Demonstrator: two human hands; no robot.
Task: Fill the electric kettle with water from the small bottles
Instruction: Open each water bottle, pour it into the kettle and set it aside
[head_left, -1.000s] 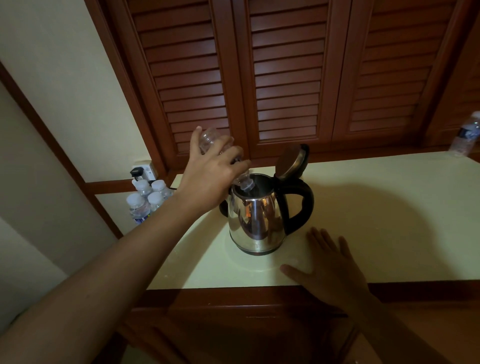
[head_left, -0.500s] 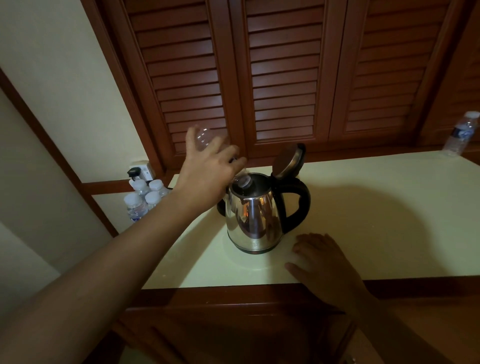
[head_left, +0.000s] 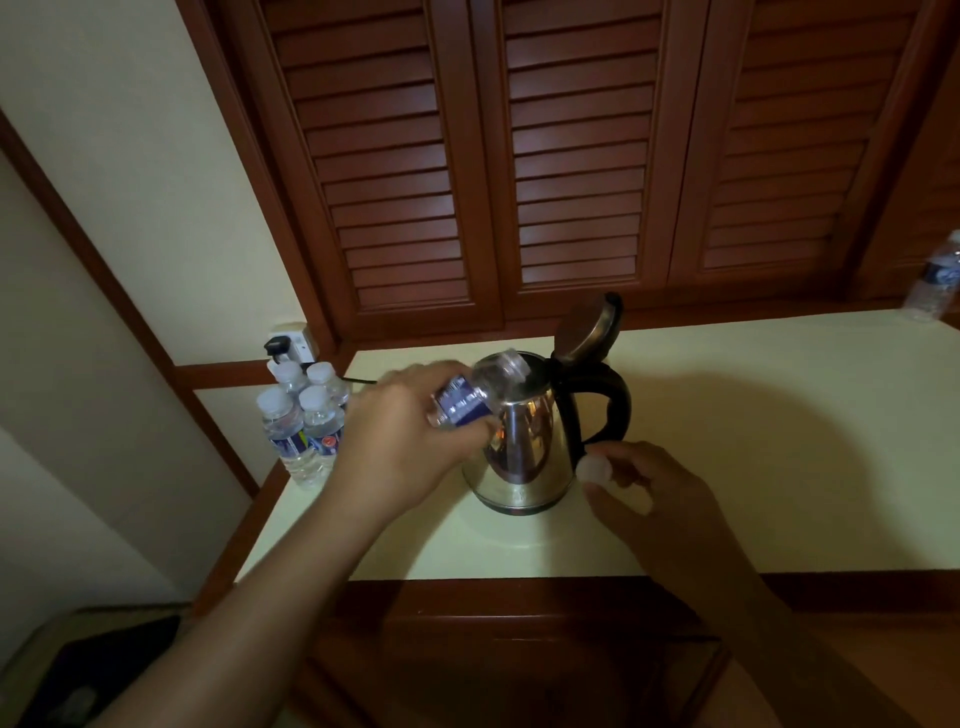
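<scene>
While the left hand (head_left: 405, 447) has its fingers wrapped round a small bottle (head_left: 467, 400), that bottle is tipped over sideways, with its neck end right at the rim of the electric kettle (head_left: 524, 447). The bottle is pretty blurry, so I honestly can't tell if any water is coming out or how much is left in it. You can make out the blue label between the fingers, and that's about it.

The kettle is the shiny steel kind. It stands upright on the cream countertop (head_left: 753, 467), its lid (head_left: 587, 327) is flipped up and open, and its black handle (head_left: 610, 405) faces right.

The right hand (head_left: 654, 493) is just beside the kettle's handle side, low near the counter, with the thumb and fingers pinching a little white cap (head_left: 594, 467). I can't say for sure whether the hand is actually resting on the surface.

Over at the left corner of the counter there's a cluster of four capped bottles (head_left: 306, 421) standing packed together, near the left hand but not touching it. Behind them is a wall socket (head_left: 291, 340) with a black plug in it. One more bottle (head_left: 935, 286) stands way off at the far right edge, well apart from everything else. Brown louvred doors (head_left: 571, 156) run along the back.
</scene>
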